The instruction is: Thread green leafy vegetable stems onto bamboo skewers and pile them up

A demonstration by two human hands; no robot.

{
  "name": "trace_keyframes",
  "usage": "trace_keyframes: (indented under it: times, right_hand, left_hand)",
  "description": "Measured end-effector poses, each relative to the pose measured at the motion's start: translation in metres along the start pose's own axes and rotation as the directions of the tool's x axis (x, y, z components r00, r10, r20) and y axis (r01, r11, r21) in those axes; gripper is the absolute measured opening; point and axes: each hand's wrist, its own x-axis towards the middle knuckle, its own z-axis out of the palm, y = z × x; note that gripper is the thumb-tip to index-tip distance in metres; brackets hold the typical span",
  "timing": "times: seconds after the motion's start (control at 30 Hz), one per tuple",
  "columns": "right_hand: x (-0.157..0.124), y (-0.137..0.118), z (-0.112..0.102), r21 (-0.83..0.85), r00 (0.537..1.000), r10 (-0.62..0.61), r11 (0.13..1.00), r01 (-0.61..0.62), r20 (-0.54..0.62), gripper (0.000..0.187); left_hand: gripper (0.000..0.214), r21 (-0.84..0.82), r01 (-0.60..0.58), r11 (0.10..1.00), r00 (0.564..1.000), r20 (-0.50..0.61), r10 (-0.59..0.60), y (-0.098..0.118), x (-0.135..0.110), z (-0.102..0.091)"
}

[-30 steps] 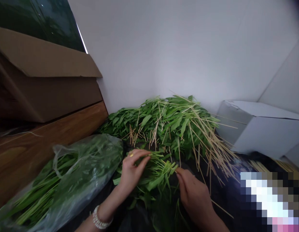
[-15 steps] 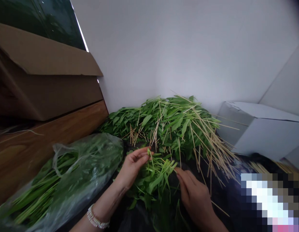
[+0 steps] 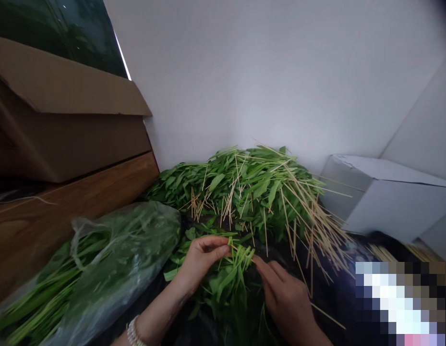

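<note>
Just in front of a heap of greens (image 3: 217,181), a person's two bare hands are working close together over a smaller bunch of greens (image 3: 226,283), which is lying on the near side of the heap's middle. The left hand (image 3: 199,262), a pale beaded bracelet (image 3: 133,332) circling its wrist, is pinching a green stem (image 3: 230,240) between thumb and fingertips. The right hand (image 3: 289,295) is pinching at the bunch's right side, apparently on a thin stick that its own fingers are mostly hiding. Pale sticks (image 3: 316,216) are jutting from the heap's right end, a white box (image 3: 406,211) is sitting just to the heap's right, and a clear plastic bag (image 3: 136,254) of more greens is resting in front of the heap, toward its left. The danger is probably lying in the narrow gap between the fingertips: a stick point slipping through a soft stem could be pricking the left thumb, and pressure too near a stem's edge could be splitting it. Should the right hand's pinch be loosening or tilting, the gathered stems could be sliding out of line. Sticks poking from the heap toward the right forearm could also be snagging it if that arm swings wide.
</note>
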Motion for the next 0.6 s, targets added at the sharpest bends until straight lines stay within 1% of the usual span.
trace_keyframes:
  times: [0.17, 0.43, 0.6]
  right_hand:
    - [-0.0008, 0.0006, 0.0013, -0.022, 1.000, 0.009, 1.000, -0.009, 0.013, 0.036]
    - [-0.0013, -0.0007, 0.0011, -0.007, 1.000, 0.009, 1.000, -0.009, 0.011, 0.036]
    - [-0.0019, -0.0008, 0.0012, -0.023, 1.000, 0.003, 1.000, -0.003, 0.017, 0.037]
  left_hand:
    - [0.027, 0.001, -0.019, 1.000, 1.000, -0.018, 0.019, -0.0010, 0.0017, -0.0003]
    - [0.025, 0.012, -0.018, 1.000, 0.999, -0.034, 0.019, -0.0027, 0.0002, -0.0007]
    - [0.024, 0.025, -0.013, 1.000, 1.000, -0.026, 0.014, -0.0053, 0.0010, -0.0017]
